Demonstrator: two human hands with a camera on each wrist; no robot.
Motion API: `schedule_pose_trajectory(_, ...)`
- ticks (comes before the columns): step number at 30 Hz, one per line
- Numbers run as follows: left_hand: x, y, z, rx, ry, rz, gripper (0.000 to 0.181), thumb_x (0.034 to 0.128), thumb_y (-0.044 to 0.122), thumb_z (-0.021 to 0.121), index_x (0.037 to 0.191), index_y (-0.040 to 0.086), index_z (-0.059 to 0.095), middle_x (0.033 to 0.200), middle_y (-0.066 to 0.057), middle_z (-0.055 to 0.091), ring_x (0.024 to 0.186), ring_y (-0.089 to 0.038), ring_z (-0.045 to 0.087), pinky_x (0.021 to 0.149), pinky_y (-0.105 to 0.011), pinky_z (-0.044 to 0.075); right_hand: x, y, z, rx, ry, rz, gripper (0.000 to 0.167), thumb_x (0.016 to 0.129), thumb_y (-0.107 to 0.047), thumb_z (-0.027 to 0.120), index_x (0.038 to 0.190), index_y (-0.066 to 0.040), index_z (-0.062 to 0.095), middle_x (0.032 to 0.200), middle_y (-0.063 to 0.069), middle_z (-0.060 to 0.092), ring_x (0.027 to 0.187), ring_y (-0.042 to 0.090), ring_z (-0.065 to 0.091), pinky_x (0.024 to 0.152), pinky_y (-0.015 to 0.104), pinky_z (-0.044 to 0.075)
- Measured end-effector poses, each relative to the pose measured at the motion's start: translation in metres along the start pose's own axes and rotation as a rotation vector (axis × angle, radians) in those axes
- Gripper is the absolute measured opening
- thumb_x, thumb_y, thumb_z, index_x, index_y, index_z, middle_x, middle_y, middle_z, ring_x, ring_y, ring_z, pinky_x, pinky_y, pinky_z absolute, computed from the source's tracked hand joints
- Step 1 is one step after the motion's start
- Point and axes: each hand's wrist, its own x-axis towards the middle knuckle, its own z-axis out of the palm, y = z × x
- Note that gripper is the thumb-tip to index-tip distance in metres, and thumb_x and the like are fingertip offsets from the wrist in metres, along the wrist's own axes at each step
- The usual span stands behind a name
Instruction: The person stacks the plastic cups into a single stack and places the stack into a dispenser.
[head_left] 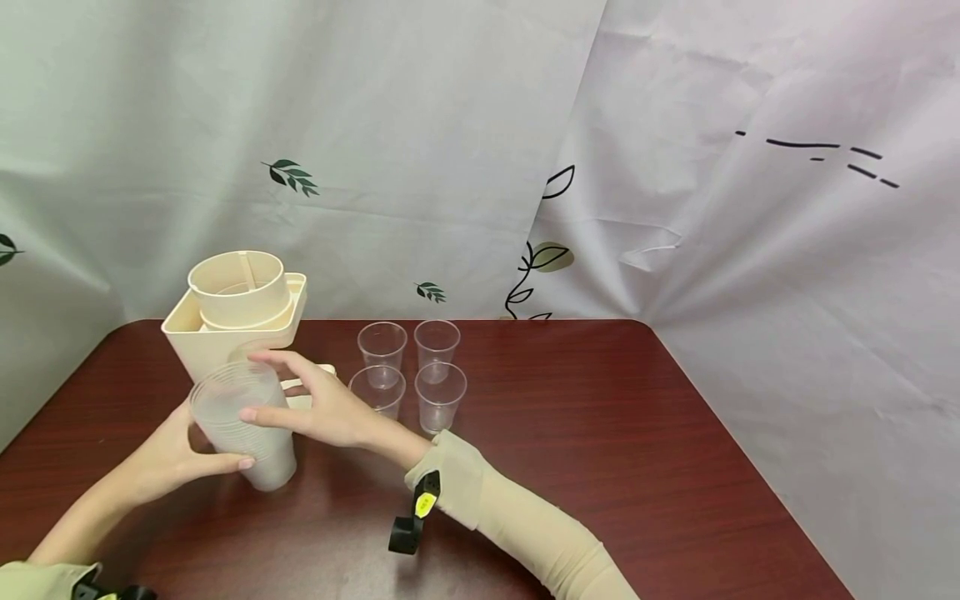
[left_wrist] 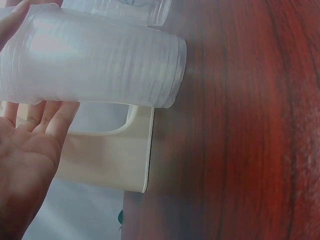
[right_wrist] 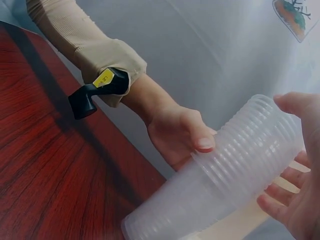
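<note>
A tall stack of nested clear plastic cups (head_left: 251,433) leans above the table's left part, its rims upward. My left hand (head_left: 161,454) grips the stack's side, with the thumb across the front. Around the upper rims curves my right hand (head_left: 330,408), thumb in front and fingers on the far side. In the right wrist view, the right thumb and fingertips (right_wrist: 272,200) meet the stack near its rims. Just behind stands a cream plastic holder (head_left: 191,346) with a round cylinder (head_left: 240,292) in its top. The stack partly hides the holder.
Several single clear cups (head_left: 438,400) stand upright in two rows, right of the hands. A small cream part (head_left: 300,396) shows behind the right hand. The dark red wooden table (head_left: 600,450) meets a pale patterned curtain (head_left: 420,167) at its back edge.
</note>
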Motion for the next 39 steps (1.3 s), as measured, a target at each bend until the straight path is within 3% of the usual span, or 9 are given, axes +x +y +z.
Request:
schedule_pose_trajectory(10, 0.0, 0.001, 0.0, -0.009, -0.003, 0.001, 0.099, 0.0671, -0.016, 0.074, 0.147, 0.014, 0.024, 0.124, 0.017, 0.049, 0.103, 0.007, 0.055, 0.074, -0.016, 0.05, 0.0, 0.001, -0.001, 0.004, -0.003, -0.016, 0.058, 0.089, -0.019, 0.067, 0.141, -0.017, 0.043, 0.14, -0.006, 0.051, 0.112, -0.002, 0.055, 0.092, 0.012, 0.044)
schedule_pose_trajectory(18, -0.001, 0.001, 0.001, -0.02, 0.001, 0.012, 0.1, 0.0666, -0.017, 0.073, 0.147, 0.013, 0.023, 0.125, 0.018, 0.048, 0.103, 0.007, 0.055, 0.074, -0.016, 0.05, -0.003, -0.001, -0.005, -0.129, 0.0, -0.027, 0.062, 0.086, -0.026, 0.069, 0.143, -0.02, 0.043, 0.14, -0.011, 0.049, 0.119, -0.008, 0.046, 0.097, 0.011, 0.04)
schedule_pose_trajectory(24, -0.001, 0.001, 0.002, -0.009, 0.013, 0.002, 0.099, 0.0663, -0.017, 0.074, 0.147, 0.013, 0.024, 0.126, 0.018, 0.047, 0.103, 0.007, 0.055, 0.075, -0.015, 0.05, -0.006, -0.002, -0.013, -0.229, 0.03, -0.063, 0.066, 0.083, -0.029, 0.074, 0.141, -0.017, 0.044, 0.138, -0.01, 0.05, 0.121, -0.005, 0.047, 0.096, 0.009, 0.039)
schedule_pose_trajectory(34, -0.001, 0.001, 0.002, 0.009, 0.021, -0.019, 0.101, 0.0659, -0.015, 0.076, 0.148, 0.014, 0.024, 0.126, 0.018, 0.046, 0.104, 0.008, 0.053, 0.076, -0.014, 0.048, -0.019, 0.001, -0.033, -0.307, 0.101, -0.132, 0.063, 0.079, -0.024, 0.079, 0.133, -0.014, 0.049, 0.133, -0.004, 0.055, 0.114, 0.001, 0.051, 0.094, 0.011, 0.041)
schedule_pose_trajectory(39, -0.001, 0.002, 0.002, 0.0, 0.023, -0.015, 0.1, 0.0658, -0.015, 0.076, 0.147, 0.014, 0.025, 0.124, 0.018, 0.048, 0.103, 0.007, 0.054, 0.075, -0.015, 0.049, -0.027, 0.004, -0.048, -0.309, 0.131, -0.152, 0.061, 0.078, -0.021, 0.079, 0.131, -0.012, 0.051, 0.129, 0.0, 0.057, 0.111, 0.011, 0.054, 0.093, 0.012, 0.042)
